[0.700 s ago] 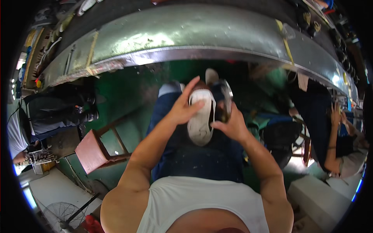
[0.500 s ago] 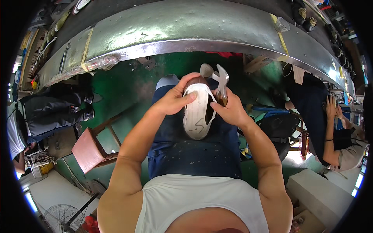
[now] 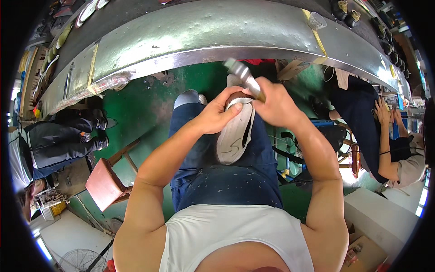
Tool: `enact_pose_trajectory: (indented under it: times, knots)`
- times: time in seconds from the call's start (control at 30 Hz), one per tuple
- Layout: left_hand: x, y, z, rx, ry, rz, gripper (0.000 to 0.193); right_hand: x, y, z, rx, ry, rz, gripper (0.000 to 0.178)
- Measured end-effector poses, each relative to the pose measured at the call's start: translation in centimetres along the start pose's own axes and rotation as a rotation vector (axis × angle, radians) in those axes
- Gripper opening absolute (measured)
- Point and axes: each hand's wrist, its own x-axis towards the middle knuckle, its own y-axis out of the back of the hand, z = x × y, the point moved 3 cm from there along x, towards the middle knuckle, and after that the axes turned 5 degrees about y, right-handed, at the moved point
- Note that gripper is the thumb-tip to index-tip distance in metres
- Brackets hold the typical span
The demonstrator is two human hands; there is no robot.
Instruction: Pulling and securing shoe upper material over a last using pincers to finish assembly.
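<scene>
A white shoe with a dark curved mark stands over my lap, its rounded end toward me and a brown part at its far end. My left hand is closed around that far end, the thumb pressed on the white upper. Above its right side my right hand is closed on a hammer with a shiny metal head and a yellowish-brown handle. Motion blurs the hammer's head, which points away to the far left. A dark slit shows along the shoe's right side.
A long metal-faced bench runs across the far side, with shoes on top and a clear cup near its edge. To the left are a pink-seated stool and a person in dark trousers. Another person works at the right.
My right hand has risen off the shoe's side and moved farther away, swinging the hammer up and left. The shoe has tilted slightly, still in my left hand.
</scene>
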Motion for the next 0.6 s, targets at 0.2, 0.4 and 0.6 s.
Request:
enact_pose_trajectory:
  times: [0.2,0.4,0.6]
  knots:
    - [-0.6,1.3,-1.3,-0.107,0.069,0.111,0.048,-3.9,-2.9,3.9,0.568,-0.201,0.073,0.031]
    - [-1.3,3.0,-3.2,0.016,0.051,0.135,0.054,-11.9,-6.7,0.7,0.659,-0.431,-0.029,0.031]
    - [-0.9,2.6,-2.4,-0.092,0.063,0.043,0.057,-10.2,-6.3,0.1,0.644,-0.432,-0.198,0.029]
